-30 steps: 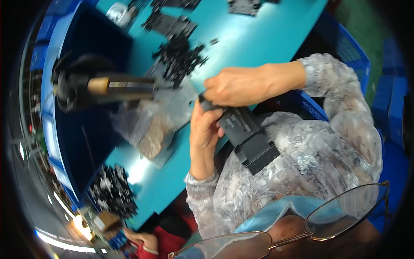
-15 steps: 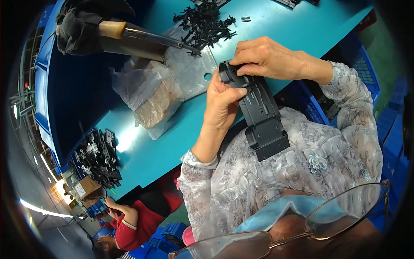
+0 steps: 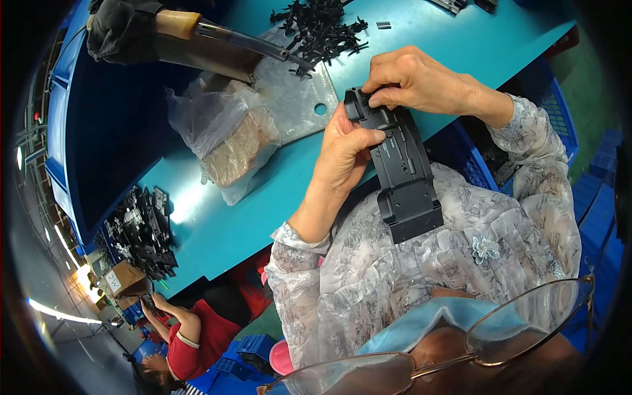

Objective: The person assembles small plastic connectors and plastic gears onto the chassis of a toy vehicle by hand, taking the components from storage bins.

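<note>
A long black plastic housing (image 3: pixel 403 164) is held at a slant in front of my body, its lower end close to my blouse. My left hand (image 3: pixel 345 148) grips its upper left side, thumb lying across the face and the other fingers behind. At the housing's far end my right hand (image 3: pixel 408 79) is closed, thumb and forefinger pinched together against the part there. Whatever sits between those fingertips is too small or hidden to make out. Beyond the hands lies a heap of small black plastic parts (image 3: pixel 319 29) on the teal table (image 3: pixel 217 240).
A wooden-handled tool (image 3: pixel 240 45) juts over a flat metal plate (image 3: pixel 313 99). Beside it rests a brown block in a clear plastic bag (image 3: pixel 230 141). More black parts (image 3: pixel 141 230) are piled at the left. A co-worker in red (image 3: pixel 197 342) works beyond them. Blue crates (image 3: pixel 559 105) stand at right.
The view has shifted slightly. My right hand has moved a little up at the housing's far end, its fingers still pinched. My left hand keeps its hold.
</note>
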Tool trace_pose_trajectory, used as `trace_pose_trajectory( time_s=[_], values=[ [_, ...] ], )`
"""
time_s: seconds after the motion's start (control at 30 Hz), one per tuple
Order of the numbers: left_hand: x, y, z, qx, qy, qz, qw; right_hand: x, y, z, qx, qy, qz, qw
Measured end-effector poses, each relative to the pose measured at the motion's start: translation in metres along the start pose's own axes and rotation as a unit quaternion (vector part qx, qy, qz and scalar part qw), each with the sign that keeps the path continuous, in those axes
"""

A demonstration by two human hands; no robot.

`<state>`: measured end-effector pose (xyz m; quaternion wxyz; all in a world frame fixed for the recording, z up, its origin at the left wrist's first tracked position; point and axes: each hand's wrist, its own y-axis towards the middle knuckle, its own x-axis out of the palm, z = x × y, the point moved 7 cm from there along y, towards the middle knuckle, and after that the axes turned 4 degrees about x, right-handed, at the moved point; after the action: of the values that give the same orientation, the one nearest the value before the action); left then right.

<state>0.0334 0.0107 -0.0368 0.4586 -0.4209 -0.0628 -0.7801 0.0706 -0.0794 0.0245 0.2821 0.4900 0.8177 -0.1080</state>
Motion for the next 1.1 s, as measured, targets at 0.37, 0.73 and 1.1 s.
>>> trace_pose_trajectory(
  time_s=[0.37,0.73,1.1],
  values=[
    [0.005,0.000,0.001,0.001,-0.006,-0.001,1.000,0.001,0.004,0.008,0.076,0.070,-0.046,0.994],
    [0.001,-0.002,-0.002,-0.015,-0.012,0.009,1.000,0.006,0.006,0.006,0.066,0.017,-0.055,0.996],
    [-0.002,-0.001,-0.002,-0.015,-0.013,0.003,1.000,0.006,0.004,-0.007,0.006,-0.072,-0.034,0.997]
  ],
)
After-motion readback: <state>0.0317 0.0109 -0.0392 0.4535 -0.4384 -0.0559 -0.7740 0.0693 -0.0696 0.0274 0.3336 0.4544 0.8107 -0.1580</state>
